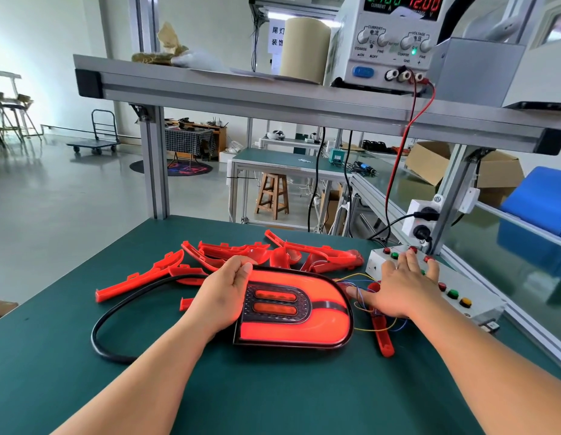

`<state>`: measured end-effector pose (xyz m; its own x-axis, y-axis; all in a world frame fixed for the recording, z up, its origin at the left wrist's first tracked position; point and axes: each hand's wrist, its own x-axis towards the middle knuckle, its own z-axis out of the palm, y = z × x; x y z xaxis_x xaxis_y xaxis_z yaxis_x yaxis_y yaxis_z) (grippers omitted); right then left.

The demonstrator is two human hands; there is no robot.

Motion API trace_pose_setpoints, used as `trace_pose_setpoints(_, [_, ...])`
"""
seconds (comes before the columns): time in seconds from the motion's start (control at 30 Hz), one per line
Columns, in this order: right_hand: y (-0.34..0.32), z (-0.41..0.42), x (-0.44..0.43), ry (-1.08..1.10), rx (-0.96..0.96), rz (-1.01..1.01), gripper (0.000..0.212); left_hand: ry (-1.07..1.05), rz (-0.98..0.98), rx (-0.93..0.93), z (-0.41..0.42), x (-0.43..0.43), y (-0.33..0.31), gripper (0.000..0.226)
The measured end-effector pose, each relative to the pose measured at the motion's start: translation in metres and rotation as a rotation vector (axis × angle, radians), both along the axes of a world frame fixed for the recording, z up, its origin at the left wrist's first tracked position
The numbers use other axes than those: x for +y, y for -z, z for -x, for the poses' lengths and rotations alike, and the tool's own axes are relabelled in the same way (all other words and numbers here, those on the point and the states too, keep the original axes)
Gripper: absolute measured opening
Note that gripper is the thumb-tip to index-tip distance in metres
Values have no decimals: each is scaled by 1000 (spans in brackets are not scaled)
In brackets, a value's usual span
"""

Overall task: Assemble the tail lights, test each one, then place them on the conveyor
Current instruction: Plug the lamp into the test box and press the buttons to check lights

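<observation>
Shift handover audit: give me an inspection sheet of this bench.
Surface: green mat, intact.
Job's things: tail light lit red, flat on the mat; button box beside it.
Clutter: loose red trim pieces; black gasket loop.
Grippers: left hand grips the light's left edge; right hand spread on the button box.
Cables: thin coloured wires light to box; red lead from power supply.
Surroundings: conveyor right.
</observation>
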<state>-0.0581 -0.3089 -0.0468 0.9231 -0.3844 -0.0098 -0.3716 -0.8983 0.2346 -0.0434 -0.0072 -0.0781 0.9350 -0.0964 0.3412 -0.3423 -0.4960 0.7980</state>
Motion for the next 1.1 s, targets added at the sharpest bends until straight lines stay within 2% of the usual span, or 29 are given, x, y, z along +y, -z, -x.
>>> trace_pose_setpoints(0.5, [0,-1,0,1,-6,-26,153,24,29,0,0,0,1,23])
trace_pose_setpoints(0.63, [2,-8,-5,-54,-32,19,144,45,58,12,-1,1,3,19])
trace_pose_setpoints(0.73, [-2,-16,-8,-98,20,18,140,63,71,24,-2,1,3,19])
trace_pose_setpoints(0.9, [-7,-26,-9,-150,102,11,159,74,51,13,-3,2,4,18])
trace_pose_setpoints(1.1, [-5,-26,-12,-121,64,-7,158,84,58,10,-4,2,5,19])
